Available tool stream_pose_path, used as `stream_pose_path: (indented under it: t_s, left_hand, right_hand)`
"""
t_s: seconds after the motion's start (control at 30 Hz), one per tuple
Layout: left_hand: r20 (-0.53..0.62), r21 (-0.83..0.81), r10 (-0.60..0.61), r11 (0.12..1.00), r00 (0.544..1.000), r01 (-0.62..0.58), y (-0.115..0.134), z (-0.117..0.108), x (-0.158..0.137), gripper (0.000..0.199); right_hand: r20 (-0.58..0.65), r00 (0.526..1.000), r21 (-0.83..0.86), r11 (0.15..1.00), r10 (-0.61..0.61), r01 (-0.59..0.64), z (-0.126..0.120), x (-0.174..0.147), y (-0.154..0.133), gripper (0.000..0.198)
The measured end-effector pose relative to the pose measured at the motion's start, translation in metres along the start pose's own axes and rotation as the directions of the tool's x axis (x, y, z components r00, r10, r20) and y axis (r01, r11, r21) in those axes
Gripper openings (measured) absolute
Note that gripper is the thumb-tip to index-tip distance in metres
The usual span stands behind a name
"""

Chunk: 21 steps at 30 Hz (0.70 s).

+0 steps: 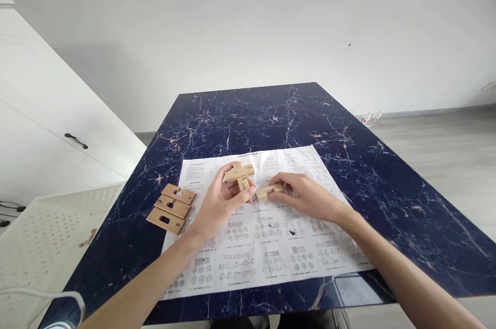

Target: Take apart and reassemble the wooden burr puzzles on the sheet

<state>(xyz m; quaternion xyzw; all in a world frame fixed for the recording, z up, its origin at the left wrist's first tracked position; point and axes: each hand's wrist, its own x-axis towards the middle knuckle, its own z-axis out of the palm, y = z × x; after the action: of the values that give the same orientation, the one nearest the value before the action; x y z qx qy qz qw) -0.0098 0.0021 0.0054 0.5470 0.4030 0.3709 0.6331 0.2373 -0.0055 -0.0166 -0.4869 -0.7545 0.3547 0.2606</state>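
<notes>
Nearest us, a pale, flat rectangular slab [356, 289] lies at the front edge of the dark blue, white-veined bench [232, 304], close by our right forearm; a careless sweep of that arm could push it off. The creased white printed paper sheet [271, 246] spreads beneath both hands, and a dragging wrist might slide or tear it. To the left, three brown flat wooden plates with oval slots [179, 210] sit beside our left forearm, which could scatter them.

Farther in, our right hand [310, 198] pinches a pale notched wooden bar [263, 194] low over the sheet; we cannot tell whether it touches. Turned the wrong way and forced, its notch could jam. Our left hand [218, 204] grasps a pale cross-shaped wooden block assembly [238, 176] above the sheet, thumb against its lower arm. If that grip loosens, we judge the crossed pieces could slip apart.
</notes>
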Motion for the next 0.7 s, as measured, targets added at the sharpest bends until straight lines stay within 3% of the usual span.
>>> stream_pose_path:
  t_s: [0.13, 0.23, 0.37, 0.5, 0.7]
  left_hand:
    - [-0.025, 0.026, 0.004, 1.000, 1.000, -0.004, 0.000, 0.000, -0.001, 0.068]
    - [-0.025, 0.046, 0.019, 0.999, 0.999, -0.018, -0.003, 0.000, -0.001, 0.072]
    - [-0.004, 0.101, 0.057, 0.993, 0.998, -0.056, -0.008, 0.000, -0.002, 0.071]
    - [0.007, 0.172, 0.070, 0.983, 0.998, -0.070, -0.010, 0.002, -0.004, 0.071]
    - [0.050, 0.234, 0.076, 0.968, 0.996, -0.085, -0.009, 0.003, -0.005, 0.068]
  right_hand:
    - [0.016, 0.996, 0.202, 0.975, 0.088, -0.089, 0.001, 0.000, -0.002, 0.035]
    - [0.024, 0.992, 0.395, 0.911, 0.121, -0.120, 0.001, 0.000, -0.004, 0.043]
    - [0.167, 0.978, 0.622, 0.755, 0.129, -0.206, 0.001, -0.002, -0.012, 0.045]
    - [0.343, 0.933, 0.729, 0.596, 0.107, -0.337, 0.003, -0.004, -0.022, 0.044]
    - [0.431, 0.902, 0.825, 0.403, 0.006, -0.397, 0.006, -0.007, -0.026, 0.060]
